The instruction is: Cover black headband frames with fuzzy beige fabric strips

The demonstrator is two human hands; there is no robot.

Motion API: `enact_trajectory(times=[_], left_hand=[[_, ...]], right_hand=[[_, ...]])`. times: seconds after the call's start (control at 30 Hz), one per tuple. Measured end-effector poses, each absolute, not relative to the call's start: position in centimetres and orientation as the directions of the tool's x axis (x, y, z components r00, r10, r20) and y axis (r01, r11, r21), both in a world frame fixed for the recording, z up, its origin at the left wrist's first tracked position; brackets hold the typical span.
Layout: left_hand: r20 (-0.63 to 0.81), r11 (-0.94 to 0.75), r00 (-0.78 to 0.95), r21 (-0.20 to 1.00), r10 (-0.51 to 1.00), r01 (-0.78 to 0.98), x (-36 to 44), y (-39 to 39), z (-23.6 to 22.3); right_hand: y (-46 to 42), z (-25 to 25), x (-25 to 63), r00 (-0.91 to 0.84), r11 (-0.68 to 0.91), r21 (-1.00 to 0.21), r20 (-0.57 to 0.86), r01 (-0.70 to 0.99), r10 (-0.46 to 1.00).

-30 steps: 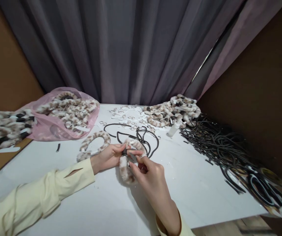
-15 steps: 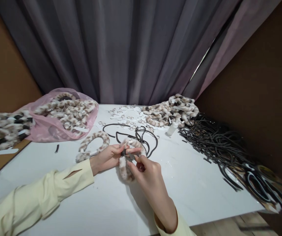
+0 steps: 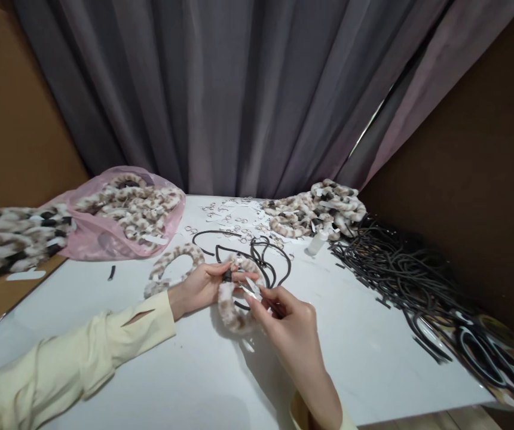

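My left hand (image 3: pixel 199 285) is closed on a fluffy white-and-brown ring (image 3: pixel 233 316), gripping it near a dark band (image 3: pixel 227 276) on its left side. The ring is held up over the table. Between the thumb and fingers of my right hand (image 3: pixel 286 313) is a small pale flat piece (image 3: pixel 252 289), pointed toward the ring's opening; its exact kind I cannot make out. A second fluffy ring (image 3: pixel 162 263) lies on the table just beyond my left wrist. Black cords (image 3: pixel 279 254) lie in loose loops behind the held ring.
A pink plastic bag (image 3: pixel 100 239) with fluffy rings stands at the left, beside a fluffy pile (image 3: pixel 10 239). Small metal rings (image 3: pixel 239 221) lie scattered at the back. A small bottle (image 3: pixel 316 243), more fluffy rings (image 3: pixel 337 203) and tangled black cords (image 3: pixel 386 257) are at the right.
My right hand has drawn slightly right, away from the dark band, with the pale piece now showing brighter. The whole view has shifted a little; my left hand keeps its hold.
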State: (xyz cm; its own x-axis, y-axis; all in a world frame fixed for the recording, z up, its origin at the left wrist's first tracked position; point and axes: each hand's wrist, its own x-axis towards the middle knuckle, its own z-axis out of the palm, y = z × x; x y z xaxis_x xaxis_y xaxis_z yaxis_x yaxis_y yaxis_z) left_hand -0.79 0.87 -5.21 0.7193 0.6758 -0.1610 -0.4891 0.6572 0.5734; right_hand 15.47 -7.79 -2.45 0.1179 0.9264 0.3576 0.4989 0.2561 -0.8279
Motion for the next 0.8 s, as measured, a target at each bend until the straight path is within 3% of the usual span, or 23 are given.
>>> enact_trajectory(times=[0.1, 0.23, 0.43, 0.5, 0.63, 0.7, 0.8], left_hand=[[-0.12, 0.645, 0.745, 0.601, 0.656, -0.471, -1.2, 1.1, -3.7], [0.011, 0.55, 0.764, 0.688, 0.645, -0.473, -2.0, 1.4, -0.7], [0.108, 0.406, 0.835, 0.835, 0.539, -0.371, -2.2, 2.7, 2.9], [0.058, 0.344, 0.868, 0.903, 0.494, -0.256, -1.8, 3.2, 3.6], [-0.222, 0.369, 0.918, 0.925, 0.329, 0.091, -0.2, 3.7, 4.4], [-0.306, 0.39, 0.916, 0.901, 0.259, 0.191, 0.9, 3.7, 4.2], [-0.322, 0.404, 0.924, 0.888, 0.207, 0.219, 2.4, 3.8, 3.5]], right_hand=[[-8.0, -0.9, 17.3, 0.118, 0.293, -0.819, 0.396, 0.493, 0.91], [-6.7, 1.5, 21.0, 0.099, 0.377, -0.708, 0.532, 0.597, 0.841], [-2.7, 4.0, 23.5, -0.012, 0.442, -0.68, 0.538, 0.585, 0.843], [-1.8, 4.3, 23.1, 0.003, 0.447, -0.714, 0.532, 0.539, 0.846], [-1.2, 3.9, 21.9, 0.015, 0.414, -0.802, 0.465, 0.43, 0.885], [-1.1, 3.4, 21.6, -0.064, 0.413, -0.83, 0.421, 0.375, 0.905], [-0.9, 2.5, 21.5, -0.246, 0.395, -0.875, 0.333, 0.279, 0.911]])
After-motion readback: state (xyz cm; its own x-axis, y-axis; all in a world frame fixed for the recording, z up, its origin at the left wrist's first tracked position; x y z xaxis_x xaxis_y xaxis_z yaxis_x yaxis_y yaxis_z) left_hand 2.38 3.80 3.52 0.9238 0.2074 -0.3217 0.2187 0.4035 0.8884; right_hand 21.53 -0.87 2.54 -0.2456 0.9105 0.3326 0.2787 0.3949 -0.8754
